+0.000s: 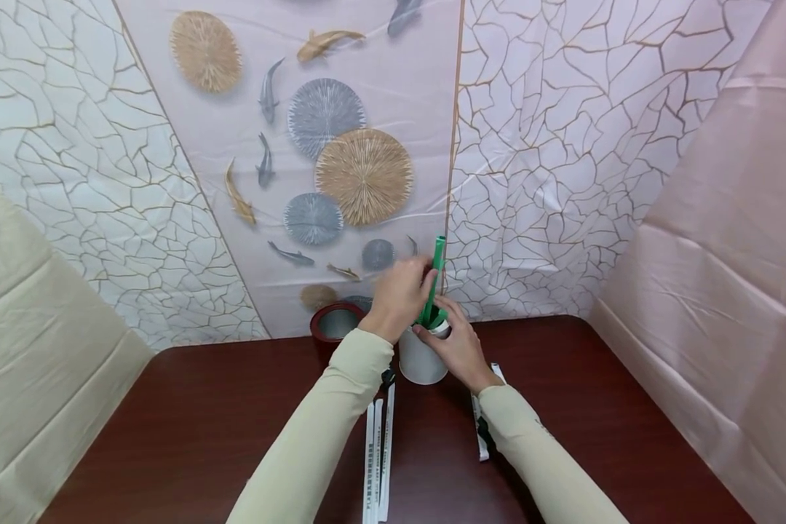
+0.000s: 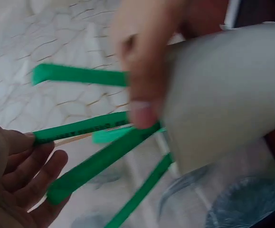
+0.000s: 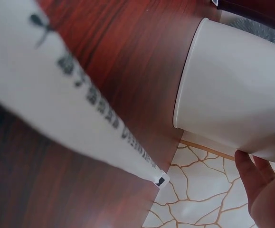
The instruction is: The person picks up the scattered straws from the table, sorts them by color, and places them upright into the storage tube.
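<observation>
A white cup (image 1: 422, 362) stands on the table, with several slim green-wrapped sticks leaning out of its mouth. My left hand (image 1: 398, 297) is above the cup, pinching one green-wrapped stick (image 2: 80, 128) between thumb and fingers near its outer end; dark print runs along that wrapper. Beside it, another green-wrapped stick (image 2: 99, 166) passes close to the left fingers. My right hand (image 1: 458, 346) holds the cup near its rim from the right, thumb at the near side. In the right wrist view, its fingers (image 3: 251, 175) touch the cup wall (image 3: 232, 85).
A dark red cup (image 1: 317, 326) with a grey inside stands left of the white one. Several white paper-wrapped sticks (image 1: 376, 466) lie on the table between the forearms. More white wrapping (image 1: 479, 437) lies by the right forearm. Patterned cloth (image 1: 530, 182) hangs behind the table.
</observation>
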`<state>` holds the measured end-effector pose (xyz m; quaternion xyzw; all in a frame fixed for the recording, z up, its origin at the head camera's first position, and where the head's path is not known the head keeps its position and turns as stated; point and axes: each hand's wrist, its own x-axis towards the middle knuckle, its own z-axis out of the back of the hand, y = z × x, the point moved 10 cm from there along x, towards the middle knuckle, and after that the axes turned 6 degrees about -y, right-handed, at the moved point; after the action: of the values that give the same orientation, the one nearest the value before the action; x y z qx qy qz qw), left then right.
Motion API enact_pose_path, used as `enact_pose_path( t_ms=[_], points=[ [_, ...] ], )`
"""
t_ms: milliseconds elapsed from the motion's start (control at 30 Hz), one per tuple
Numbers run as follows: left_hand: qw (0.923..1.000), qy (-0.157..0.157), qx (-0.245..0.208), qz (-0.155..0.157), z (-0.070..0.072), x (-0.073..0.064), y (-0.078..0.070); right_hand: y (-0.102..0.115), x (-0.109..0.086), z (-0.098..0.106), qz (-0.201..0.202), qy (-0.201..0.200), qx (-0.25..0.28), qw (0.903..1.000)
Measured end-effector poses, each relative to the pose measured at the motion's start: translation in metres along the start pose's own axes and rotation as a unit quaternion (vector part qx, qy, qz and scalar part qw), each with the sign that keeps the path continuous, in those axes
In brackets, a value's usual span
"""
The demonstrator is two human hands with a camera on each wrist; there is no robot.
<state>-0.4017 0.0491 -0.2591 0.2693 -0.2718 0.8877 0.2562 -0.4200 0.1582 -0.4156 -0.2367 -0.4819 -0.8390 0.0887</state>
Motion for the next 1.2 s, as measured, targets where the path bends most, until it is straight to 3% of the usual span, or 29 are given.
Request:
enact_pose_path(
  t_ms=[300,400,467,600,767,1000,1200],
  points=[
    [0.99,0.11,0.087,0.008,-0.052,-0.001,0.012,0.002,-0.001,0.001,0.006,-0.001,-0.01,0.9999],
    [0.9869,0.125,0.101,0.018,-0.057,-0.002,0.017,0.0,-0.002,-0.001,-0.001,0.003,-0.008,1.0],
    [0.9883,0.117,0.095,0.021,-0.053,-0.002,0.018,-0.002,-0.002,-0.001,-0.008,0.004,-0.008,0.9999],
    [0.9952,0.074,0.063,0.015,-0.026,0.002,0.015,-0.002,-0.002,-0.002,-0.007,0.002,-0.006,1.0],
    [0.9995,0.029,0.011,0.007,0.025,0.001,0.012,0.003,0.0,-0.003,0.005,-0.007,-0.006,0.9999],
    [0.9986,-0.028,-0.04,-0.021,0.091,-0.019,0.017,0.003,0.0,-0.006,0.009,-0.004,-0.013,0.9999],
    [0.9931,-0.072,-0.083,-0.04,0.121,-0.038,0.041,0.0,-0.001,-0.001,0.005,-0.005,-0.013,0.9999]
  ],
)
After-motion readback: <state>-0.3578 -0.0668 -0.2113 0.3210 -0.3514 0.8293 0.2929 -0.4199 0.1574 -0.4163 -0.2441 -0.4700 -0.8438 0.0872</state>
